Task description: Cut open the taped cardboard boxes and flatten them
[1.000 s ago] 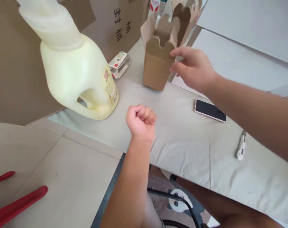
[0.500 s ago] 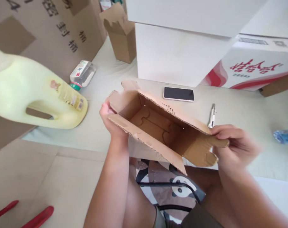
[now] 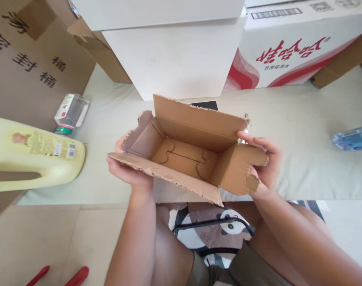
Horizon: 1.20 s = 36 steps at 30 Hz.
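An open-topped brown cardboard box [image 3: 186, 157] is held up above my lap, its flaps spread outward with rough, torn edges. Slotted tabs lock together on its floor, and nothing lies inside. My left hand [image 3: 130, 171] grips the left end, its fingers partly hidden behind the flaps. At the right end my right hand [image 3: 264, 159] supports the box from outside, fingers around the notched end flap and one fingertip at the far flap's corner. Behind the box a dark phone [image 3: 204, 105] shows only its far edge. The utility knife [image 3: 246, 123] is mostly hidden near my right fingertips.
White cartons [image 3: 175, 59] stand along the back, beside a red-and-white printed carton [image 3: 276, 55]. On the left are a yellow jug [image 3: 55, 155], a clear bottle [image 3: 70, 113] and a large brown carton [image 3: 34, 79]. A blue-labelled bottle [image 3: 353, 139] lies at the right.
The box's far flap now stands further open, and the box is tilted to show more of its floor. My right hand has shifted from the end flap's tip toward the far corner. The view has turned.
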Available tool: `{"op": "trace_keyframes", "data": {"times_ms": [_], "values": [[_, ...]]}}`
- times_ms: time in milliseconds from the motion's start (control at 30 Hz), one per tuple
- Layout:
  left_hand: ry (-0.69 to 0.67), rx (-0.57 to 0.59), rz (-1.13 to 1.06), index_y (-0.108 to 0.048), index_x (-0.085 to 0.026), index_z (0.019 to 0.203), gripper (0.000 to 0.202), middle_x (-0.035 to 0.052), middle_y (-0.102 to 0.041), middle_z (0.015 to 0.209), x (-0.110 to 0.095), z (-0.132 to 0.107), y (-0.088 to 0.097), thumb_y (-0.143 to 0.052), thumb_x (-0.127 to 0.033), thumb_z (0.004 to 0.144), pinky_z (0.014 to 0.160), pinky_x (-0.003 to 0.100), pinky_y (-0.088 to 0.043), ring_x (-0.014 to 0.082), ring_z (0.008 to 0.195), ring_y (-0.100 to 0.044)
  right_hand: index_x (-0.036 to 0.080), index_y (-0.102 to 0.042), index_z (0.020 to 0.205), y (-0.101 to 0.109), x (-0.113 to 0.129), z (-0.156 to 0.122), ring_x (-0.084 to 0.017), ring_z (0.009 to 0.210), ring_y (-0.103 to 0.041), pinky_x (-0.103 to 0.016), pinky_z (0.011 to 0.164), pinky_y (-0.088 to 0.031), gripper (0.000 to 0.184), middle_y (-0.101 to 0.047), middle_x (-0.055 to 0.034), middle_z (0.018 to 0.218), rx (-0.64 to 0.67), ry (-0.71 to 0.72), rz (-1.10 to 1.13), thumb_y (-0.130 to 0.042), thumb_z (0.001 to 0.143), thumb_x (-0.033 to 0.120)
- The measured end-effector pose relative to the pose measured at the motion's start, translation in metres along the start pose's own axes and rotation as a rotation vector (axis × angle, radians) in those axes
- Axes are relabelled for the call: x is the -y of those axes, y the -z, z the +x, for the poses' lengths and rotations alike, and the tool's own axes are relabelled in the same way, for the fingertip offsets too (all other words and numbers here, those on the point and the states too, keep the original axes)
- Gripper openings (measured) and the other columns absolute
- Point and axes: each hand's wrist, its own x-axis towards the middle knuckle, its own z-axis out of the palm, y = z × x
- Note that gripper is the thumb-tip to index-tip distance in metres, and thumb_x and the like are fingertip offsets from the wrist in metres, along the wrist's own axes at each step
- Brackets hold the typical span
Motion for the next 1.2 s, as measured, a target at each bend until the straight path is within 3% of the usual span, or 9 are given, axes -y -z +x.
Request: {"op": "trace_keyframes", "data": {"times_ms": [100,167,267,367,467,633,767,933,1200], "values": [[-0.460,-0.013,0.068,-0.076,-0.019,0.081,0.069,0.0096,-0.074,0.099,0.014,0.001,0.002,-0.027,-0.062,0.103,0.108,0.041,-0.049,0.0259,0.111,-0.067,0.045,-0.047,0.150,0.001,-0.007,0.002,-0.019,0.095,-0.073,-0.033,0.067,-0.060,0.052,-0.066,-0.0051,0.145,0.008,0.050,0.059,-0.059,0.100,0.034],[-0.527,0.049,0.121,-0.080,-0.020,0.083,0.066,0.0101,-0.076,0.098,0.020,0.003,0.003,-0.028,-0.055,0.105,0.109,0.043,-0.048,0.0260,0.109,-0.068,0.045,-0.045,0.153,0.001,-0.011,0.004,-0.012,0.074,-0.065,-0.025,0.054,-0.053,0.060,-0.063,-0.0043,0.148,0.020,0.061,0.072,-0.061,0.099,0.026],[-0.535,0.088,0.154,-0.077,-0.022,0.081,0.062,0.0092,-0.075,0.095,0.025,0.005,0.003,-0.030,-0.055,0.104,0.105,0.045,-0.052,0.0265,0.104,-0.069,0.045,-0.047,0.153,0.000,-0.016,0.007,-0.008,0.068,-0.056,-0.026,0.058,-0.054,0.066,-0.055,-0.0045,0.153,-0.005,0.090,-0.016,-0.068,0.094,0.023],[-0.560,0.071,0.206,-0.073,-0.023,0.079,0.061,0.0084,-0.073,0.093,0.026,0.005,0.002,-0.030,-0.059,0.104,0.103,0.046,-0.053,0.0264,0.103,-0.069,0.044,-0.046,0.154,-0.002,-0.020,0.008,-0.018,0.103,-0.065,-0.036,0.084,-0.060,0.071,-0.046,-0.0055,0.159,-0.071,0.083,-0.094,-0.074,0.090,0.032],[-0.597,0.076,0.224,-0.073,-0.023,0.082,0.053,0.0072,-0.074,0.097,0.028,0.005,0.004,-0.037,-0.055,0.105,0.105,0.043,-0.052,0.0239,0.104,-0.069,0.043,-0.034,0.159,-0.003,-0.021,0.007,-0.026,0.134,-0.059,-0.047,0.105,-0.056,0.073,-0.045,-0.0077,0.162,-0.007,-0.002,-0.022,-0.068,0.094,0.041],[-0.592,0.108,0.291,-0.074,-0.020,0.091,0.039,0.0051,-0.074,0.101,0.033,0.010,0.013,-0.052,-0.051,0.103,0.098,0.037,-0.054,0.0207,0.100,-0.070,0.033,-0.056,0.140,0.001,-0.023,0.003,-0.028,0.145,-0.053,-0.052,0.122,-0.045,0.038,-0.057,-0.0093,0.150,0.121,-0.022,0.007,-0.057,0.102,0.038],[-0.535,0.124,0.329,-0.072,-0.020,0.101,0.032,0.0050,-0.073,0.105,0.036,0.012,0.017,-0.067,-0.050,0.095,0.094,0.034,-0.055,0.0198,0.099,-0.070,0.032,-0.063,0.132,0.003,-0.027,0.001,-0.029,0.148,-0.049,-0.053,0.125,-0.040,0.032,-0.055,-0.0078,0.152,0.123,0.007,-0.031,-0.051,0.104,0.038],[-0.579,0.149,0.446,-0.071,-0.023,0.125,0.037,0.0065,-0.073,0.117,0.033,0.013,0.018,-0.063,-0.046,0.097,0.103,0.038,-0.056,0.0210,0.110,-0.071,0.032,-0.063,0.132,0.003,-0.030,-0.003,-0.031,0.150,-0.046,-0.058,0.124,-0.038,0.035,-0.051,-0.0077,0.156,0.113,0.000,-0.011,-0.043,0.105,0.040],[-0.617,0.174,0.533,-0.085,-0.026,0.096,0.029,0.0015,-0.081,0.111,0.021,0.016,0.015,-0.060,-0.016,0.087,0.106,0.039,-0.056,0.0204,0.109,-0.074,0.027,-0.062,0.128,0.003,-0.026,0.004,-0.033,0.142,-0.053,-0.059,0.116,-0.045,0.033,-0.056,-0.0130,0.148,0.122,0.064,-0.157,-0.049,0.102,0.043]]}}
